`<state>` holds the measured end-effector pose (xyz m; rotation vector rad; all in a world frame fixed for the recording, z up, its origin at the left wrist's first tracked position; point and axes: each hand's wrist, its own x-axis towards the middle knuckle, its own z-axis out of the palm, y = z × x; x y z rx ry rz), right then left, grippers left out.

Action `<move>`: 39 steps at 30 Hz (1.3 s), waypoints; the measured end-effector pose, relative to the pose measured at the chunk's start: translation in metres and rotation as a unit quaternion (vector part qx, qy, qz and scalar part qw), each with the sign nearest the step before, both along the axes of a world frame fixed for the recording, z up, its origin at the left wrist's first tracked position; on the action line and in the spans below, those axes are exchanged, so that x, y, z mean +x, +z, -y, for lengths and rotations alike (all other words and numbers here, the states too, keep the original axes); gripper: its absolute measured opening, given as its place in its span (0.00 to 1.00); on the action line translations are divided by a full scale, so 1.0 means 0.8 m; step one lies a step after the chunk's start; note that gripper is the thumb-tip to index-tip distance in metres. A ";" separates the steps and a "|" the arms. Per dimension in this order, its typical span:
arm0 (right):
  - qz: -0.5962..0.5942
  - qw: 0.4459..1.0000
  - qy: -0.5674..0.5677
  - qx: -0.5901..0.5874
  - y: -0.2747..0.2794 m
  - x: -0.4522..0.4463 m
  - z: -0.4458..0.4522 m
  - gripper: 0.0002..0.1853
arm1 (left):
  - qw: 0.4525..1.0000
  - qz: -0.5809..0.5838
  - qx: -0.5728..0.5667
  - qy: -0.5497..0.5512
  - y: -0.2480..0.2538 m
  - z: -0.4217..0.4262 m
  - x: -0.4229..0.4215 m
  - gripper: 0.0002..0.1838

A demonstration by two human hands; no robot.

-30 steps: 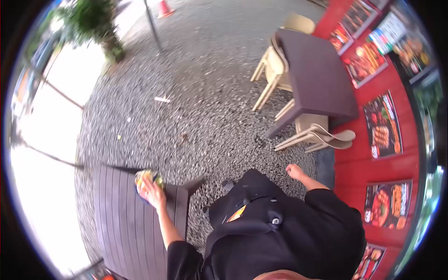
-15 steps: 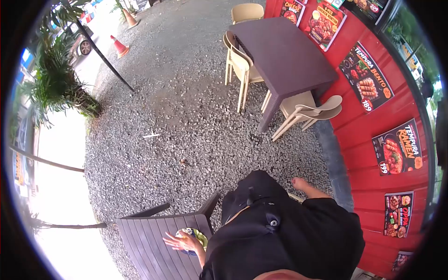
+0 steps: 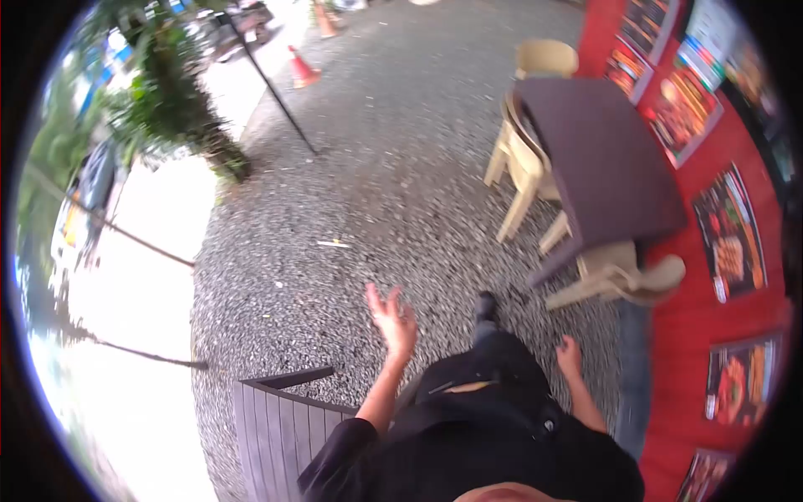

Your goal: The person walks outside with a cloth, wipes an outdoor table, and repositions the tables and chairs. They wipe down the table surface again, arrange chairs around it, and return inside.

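My left hand point(image 3: 391, 322) is raised over the gravel, its fingers spread and nothing in them. Below its wrist is the slatted dark table point(image 3: 280, 427), partly covered by my arm and body. My right hand point(image 3: 570, 356) hangs by my right side with its fingers curled in, a little blurred, and no object shows in it. It is nearest the beige chair point(image 3: 619, 280) at the purple-brown table, but apart from it. One dark shoe point(image 3: 487, 306) shows ahead of my body.
A purple-brown table point(image 3: 606, 159) with beige chairs point(image 3: 523, 159) stands ahead to the right, beside a red wall point(image 3: 682, 351) with food posters. Gravel point(image 3: 335, 293) covers the ground. A thin dark pole point(image 3: 272, 88), a palm-like plant point(image 3: 180, 96) and an orange cone point(image 3: 302, 69) are at the left.
My left hand has lifted off the round green-patterned thing on the slatted table and moved forward. That thing is now out of sight. The view has shifted, and a shoe has come into sight.
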<state>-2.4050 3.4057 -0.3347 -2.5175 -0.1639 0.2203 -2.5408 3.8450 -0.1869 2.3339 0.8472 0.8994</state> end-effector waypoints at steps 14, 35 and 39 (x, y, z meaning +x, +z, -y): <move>-0.209 0.904 -0.170 0.333 0.057 0.406 -0.185 0.24 | 0.982 0.007 -0.111 -0.153 0.015 -0.079 0.412 0.25; -0.323 0.480 -0.435 0.690 0.015 0.718 -0.440 0.21 | 0.836 -0.287 -0.329 -0.332 -0.086 -0.248 0.978 0.53; -0.345 0.481 -0.430 0.682 0.008 0.723 -0.417 0.14 | 0.741 -0.310 -0.494 -0.332 -0.060 -0.243 1.017 0.52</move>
